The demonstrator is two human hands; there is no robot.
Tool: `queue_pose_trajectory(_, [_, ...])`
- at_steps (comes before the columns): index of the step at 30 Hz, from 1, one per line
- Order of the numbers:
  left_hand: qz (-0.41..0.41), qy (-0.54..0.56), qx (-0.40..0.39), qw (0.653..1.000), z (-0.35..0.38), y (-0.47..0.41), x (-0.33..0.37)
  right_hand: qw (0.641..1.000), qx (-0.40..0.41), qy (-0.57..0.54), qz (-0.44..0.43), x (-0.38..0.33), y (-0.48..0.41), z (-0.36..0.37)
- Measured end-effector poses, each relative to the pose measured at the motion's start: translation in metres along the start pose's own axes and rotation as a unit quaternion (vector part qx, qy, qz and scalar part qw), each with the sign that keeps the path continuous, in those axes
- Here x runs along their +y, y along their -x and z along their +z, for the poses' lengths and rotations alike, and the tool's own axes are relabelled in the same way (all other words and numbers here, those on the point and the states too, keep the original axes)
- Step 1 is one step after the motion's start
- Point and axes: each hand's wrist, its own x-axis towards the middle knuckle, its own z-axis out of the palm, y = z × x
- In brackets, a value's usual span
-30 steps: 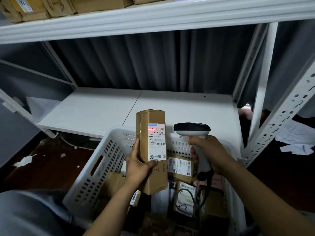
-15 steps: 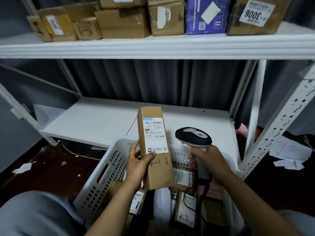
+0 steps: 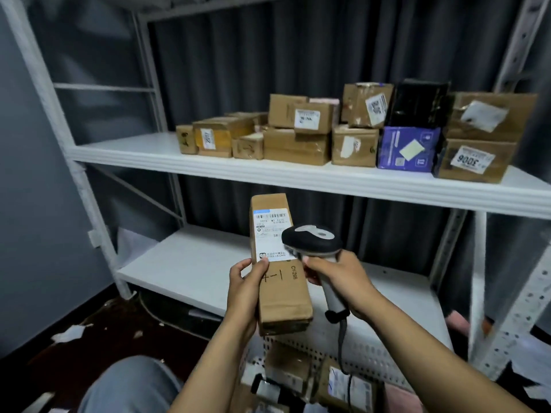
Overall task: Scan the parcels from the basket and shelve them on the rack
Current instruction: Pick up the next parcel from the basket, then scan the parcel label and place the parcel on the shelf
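Observation:
My left hand (image 3: 243,289) grips a long brown cardboard parcel (image 3: 281,289) upright by its left edge, thumb on the front. Its white barcode label faces me, with "4-1" handwritten below. My right hand (image 3: 343,278) holds a corded barcode scanner (image 3: 311,241) by the handle, its black and grey head just right of the label and overlapping it. The white perforated basket (image 3: 362,354) sits low in front of me with several labelled parcels (image 3: 347,387) inside. The white rack's middle shelf (image 3: 268,171) carries several boxes; the lower shelf (image 3: 190,265) is bare.
Dark curtain hangs behind the rack. White perforated uprights (image 3: 524,302) stand at the right, a slanted post (image 3: 86,204) at the left. Torn paper scraps (image 3: 70,333) lie on the dark floor. My knee in jeans (image 3: 131,383) shows at the bottom left.
The view has tilted upward, bringing the stocked middle shelf into sight. The parcel and scanner have risen away from the basket, and the scanner head now overlaps the label's right side.

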Motion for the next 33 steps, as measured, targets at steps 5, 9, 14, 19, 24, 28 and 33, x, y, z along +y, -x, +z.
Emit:
queue_pose_trajectory(5, [0.053, -0.008, -0.064, 0.997, -0.024, -0.003, 0.06, 0.998, 0.009, -0.045, -0.045, -0.048, -0.015, 0.041])
queue_pose_trajectory(9, [0.063, -0.061, -0.162, 0.983, -0.038, -0.002, 0.092, 0.995, 0.011, -0.018, -0.101, -0.078, -0.026, 0.062])
queue_pose_trajectory(14, [0.085, -0.098, -0.209, 0.969, -0.044, -0.006, 0.12, 0.994, 0.017, 0.005, -0.112, -0.105, -0.039, 0.075])
queue_pose_trajectory(19, [0.139, -0.082, -0.168, 0.973, -0.033, -0.031, 0.149, 0.991, 0.033, 0.011, -0.129, -0.132, -0.051, 0.075])
queue_pose_trajectory(24, [0.183, -0.073, -0.105, 0.975, -0.007, -0.054, 0.176, 0.983, 0.062, 0.028, -0.171, -0.163, -0.074, 0.074])
queue_pose_trajectory(28, [0.19, -0.075, -0.147, 0.968, 0.009, -0.067, 0.197, 0.982, 0.063, 0.016, -0.176, -0.185, -0.096, 0.077])
queue_pose_trajectory(33, [0.253, -0.112, -0.081, 0.958, 0.021, -0.099, 0.225, 0.978, 0.06, 0.078, -0.186, -0.199, -0.129, 0.08])
